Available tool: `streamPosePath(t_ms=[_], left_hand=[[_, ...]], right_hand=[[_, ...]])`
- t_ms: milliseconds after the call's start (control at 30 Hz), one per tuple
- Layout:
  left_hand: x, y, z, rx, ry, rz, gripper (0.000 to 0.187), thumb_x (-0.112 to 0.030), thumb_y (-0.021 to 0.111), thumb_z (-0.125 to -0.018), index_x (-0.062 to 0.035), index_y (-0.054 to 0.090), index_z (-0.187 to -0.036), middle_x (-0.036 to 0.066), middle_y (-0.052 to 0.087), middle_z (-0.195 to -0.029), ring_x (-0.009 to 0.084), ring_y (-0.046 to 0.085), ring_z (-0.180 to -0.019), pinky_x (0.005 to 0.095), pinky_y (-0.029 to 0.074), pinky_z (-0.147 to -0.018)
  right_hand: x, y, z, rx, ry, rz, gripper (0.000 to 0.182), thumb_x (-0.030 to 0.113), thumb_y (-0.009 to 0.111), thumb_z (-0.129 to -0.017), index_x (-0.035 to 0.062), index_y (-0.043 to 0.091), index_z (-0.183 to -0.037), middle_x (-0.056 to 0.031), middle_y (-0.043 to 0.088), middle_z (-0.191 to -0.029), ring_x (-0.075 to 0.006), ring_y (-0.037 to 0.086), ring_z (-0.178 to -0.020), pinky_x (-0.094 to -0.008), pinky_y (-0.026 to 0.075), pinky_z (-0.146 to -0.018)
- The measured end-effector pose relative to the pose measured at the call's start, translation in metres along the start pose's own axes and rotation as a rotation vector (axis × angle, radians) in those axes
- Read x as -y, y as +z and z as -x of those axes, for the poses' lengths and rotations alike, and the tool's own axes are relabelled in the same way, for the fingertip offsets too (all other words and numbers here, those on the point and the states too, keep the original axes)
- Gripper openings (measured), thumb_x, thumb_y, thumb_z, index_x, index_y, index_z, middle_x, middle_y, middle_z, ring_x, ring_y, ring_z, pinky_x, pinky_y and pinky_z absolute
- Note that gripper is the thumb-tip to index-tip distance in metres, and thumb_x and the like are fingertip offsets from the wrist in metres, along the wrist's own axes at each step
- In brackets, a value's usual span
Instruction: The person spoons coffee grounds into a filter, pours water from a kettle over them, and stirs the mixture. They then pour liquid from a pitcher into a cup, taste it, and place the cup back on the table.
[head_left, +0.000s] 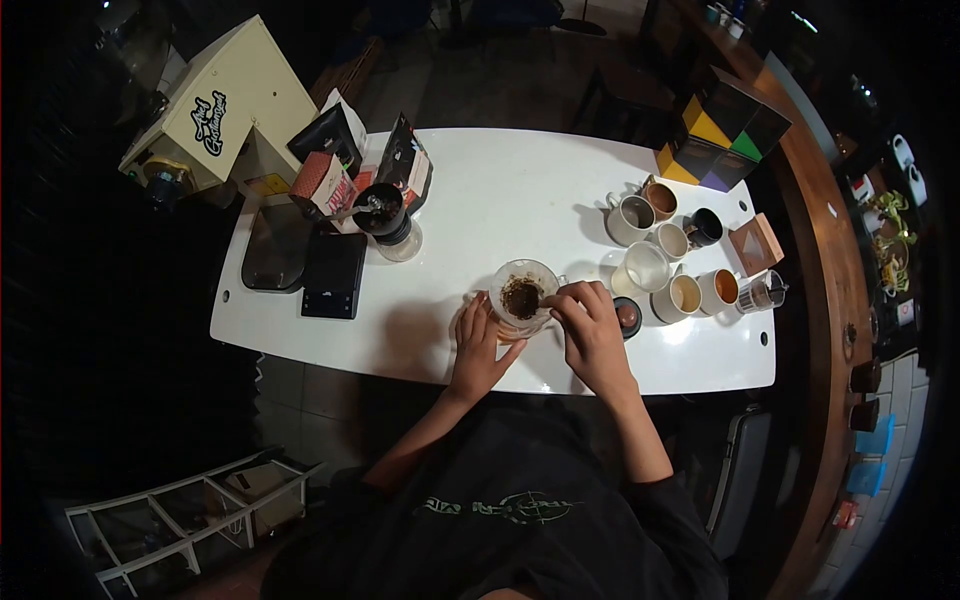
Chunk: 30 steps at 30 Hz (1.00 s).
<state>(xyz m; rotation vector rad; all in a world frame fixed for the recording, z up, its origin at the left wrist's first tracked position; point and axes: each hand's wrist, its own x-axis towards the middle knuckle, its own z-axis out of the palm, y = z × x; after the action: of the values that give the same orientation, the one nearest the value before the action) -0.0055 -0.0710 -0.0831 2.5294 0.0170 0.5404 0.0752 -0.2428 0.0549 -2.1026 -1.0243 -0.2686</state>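
the dripper (538, 272) on the tabletop (480, 180) lies at one o'clock from the spread left hand (480, 348) and ten from the right hand (596, 340), whose fingertips pinch at its rim, what they grip unclear.

dim room — tabletop (480, 190) bright | soft shadows, small glare spots | wide-angle bowing — black corners

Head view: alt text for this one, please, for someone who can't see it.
The left hand curves beside a clear dripper holding dark grounds; the right hand is at its rim. On the white table, cups stand at right, bags at left.
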Motion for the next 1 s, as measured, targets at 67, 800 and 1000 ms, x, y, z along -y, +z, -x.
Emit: streamPosePath(t_ms=[67, 800, 1000], left_hand=[[-0.001, -0.001, 0.0, 0.001, -0.007, -0.005, 0.071, -0.038, 0.07, -0.087, 0.0042, 0.043, -0.137, 0.023, 0.037, -0.147, 0.0371, 0.028, -0.142, 0.0533, 0.021, -0.115], [0.006, 0.009, -0.001, -0.067, 0.037, 0.015, 0.074, -0.029, 0.078, -0.081, 0.0025, 0.042, -0.137, 0.024, 0.039, -0.144, 0.0395, 0.033, -0.139, 0.0561, 0.022, -0.115], [0.015, 0.012, -0.002, 0.005, 0.047, -0.024, 0.08, -0.03, 0.079, -0.08, 0.0015, 0.037, -0.14, 0.024, 0.039, -0.143, 0.0402, 0.034, -0.138, 0.0578, 0.021, -0.115]], right_hand=[[-0.001, 0.003, -0.001, 0.009, -0.007, 0.016, 0.019, 0.0, 0.064, -0.084, 0.0036, 0.063, -0.103, -0.0102, 0.058, -0.1, -0.0315, 0.053, -0.092, -0.043, 0.044, -0.08], [-0.05, -0.028, 0.112, -0.065, 1.045, 0.08, 0.044, 0.037, 0.055, -0.1, -0.0033, 0.05, -0.117, -0.0204, 0.064, -0.085, -0.0337, 0.063, -0.077, -0.0411, 0.048, -0.071], [-0.096, 0.016, 0.15, -0.106, 1.129, -0.5, 0.043, 0.038, 0.052, -0.102, -0.0035, 0.055, -0.112, -0.0077, 0.058, -0.066, -0.0176, 0.055, -0.053, -0.0317, 0.045, -0.049]])
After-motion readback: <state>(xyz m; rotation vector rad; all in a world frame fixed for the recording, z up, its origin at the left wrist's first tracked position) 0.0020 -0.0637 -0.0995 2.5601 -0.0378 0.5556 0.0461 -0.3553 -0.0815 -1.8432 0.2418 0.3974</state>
